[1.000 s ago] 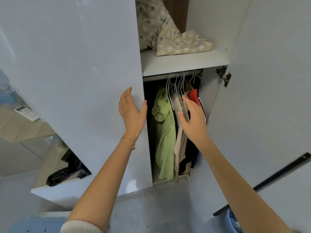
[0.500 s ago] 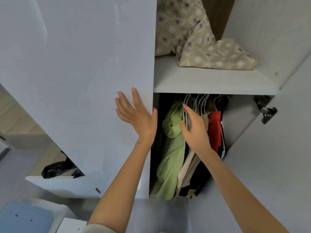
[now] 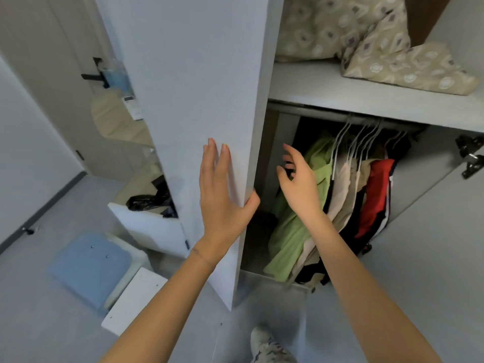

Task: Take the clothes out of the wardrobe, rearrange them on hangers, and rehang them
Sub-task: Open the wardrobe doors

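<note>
Head view shows the left hand (image 3: 222, 197) laid flat on the face of the wardrobe door (image 3: 188, 87), fingers straight and thumb hooked round its edge, bracing it open. The right hand (image 3: 298, 187) hovers empty with its fingers loosely spread, just in front of the green garment (image 3: 293, 237); I cannot see it touching anything. This looks like the very first step, since every piece hangs inside. Next, that hand needs to close on one hanger hook and lift it clear of the rail (image 3: 322, 115). On the rail I count one green piece, two pale beige ones (image 3: 343, 192), one red (image 3: 377, 195), dark ones I cannot separate, and at least five white hangers (image 3: 351, 142). On the shelf (image 3: 340, 98) above lie two patterned cushions (image 3: 327, 27).
</note>
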Motion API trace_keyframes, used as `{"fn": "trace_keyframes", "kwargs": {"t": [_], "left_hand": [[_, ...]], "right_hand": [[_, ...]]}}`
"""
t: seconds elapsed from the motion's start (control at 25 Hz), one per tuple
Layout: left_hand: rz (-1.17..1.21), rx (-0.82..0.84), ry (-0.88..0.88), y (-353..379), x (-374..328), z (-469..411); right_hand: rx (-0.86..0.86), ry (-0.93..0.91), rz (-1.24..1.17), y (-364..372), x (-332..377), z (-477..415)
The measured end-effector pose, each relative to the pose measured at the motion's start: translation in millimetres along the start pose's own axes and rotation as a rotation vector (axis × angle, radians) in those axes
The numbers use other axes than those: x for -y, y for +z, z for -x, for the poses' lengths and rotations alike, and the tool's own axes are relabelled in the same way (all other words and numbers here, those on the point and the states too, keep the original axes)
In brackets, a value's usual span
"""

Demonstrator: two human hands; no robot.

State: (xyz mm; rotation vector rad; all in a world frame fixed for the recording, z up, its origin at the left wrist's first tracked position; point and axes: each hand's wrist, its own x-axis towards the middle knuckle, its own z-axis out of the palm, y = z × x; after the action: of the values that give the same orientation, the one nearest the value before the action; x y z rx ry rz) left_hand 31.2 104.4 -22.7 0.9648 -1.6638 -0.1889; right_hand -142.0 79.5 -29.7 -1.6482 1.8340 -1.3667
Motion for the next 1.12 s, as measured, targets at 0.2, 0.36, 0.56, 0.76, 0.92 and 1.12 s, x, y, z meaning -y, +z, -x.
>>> {"fn": "trace_keyframes", "kwargs": {"t": [0.2,0.36,0.56,0.76,0.92,1.12], "left_hand": [[0.158,-0.013,-0.118,-113.3,18.7,40.7],[0.243,-0.132,-0.271,-192.8,41.9,54.2],[0.22,-0.283,-0.395,-261.9,80.9,42.7],[0.189,-0.316,-0.411,-294.3,98.7,34.8],[-0.213,-0.278,-0.066,-276.3,73.2,44.5],[-0.365,0.005,0.122,-205.0,56.3,47.0]], "right_hand": [[0.088,-0.016,-0.068,68.5,63.8,82.7],[0.112,-0.028,-0.11,103.1,110.7,135.8],[0.151,-0.046,-0.08,124.3,144.7,177.5],[0.183,-0.069,-0.042,134.2,164.4,183.4],[0.151,-0.095,0.043,127.7,166.2,177.7],[0.083,-0.074,0.185,96.7,130.7,176.1]]}}
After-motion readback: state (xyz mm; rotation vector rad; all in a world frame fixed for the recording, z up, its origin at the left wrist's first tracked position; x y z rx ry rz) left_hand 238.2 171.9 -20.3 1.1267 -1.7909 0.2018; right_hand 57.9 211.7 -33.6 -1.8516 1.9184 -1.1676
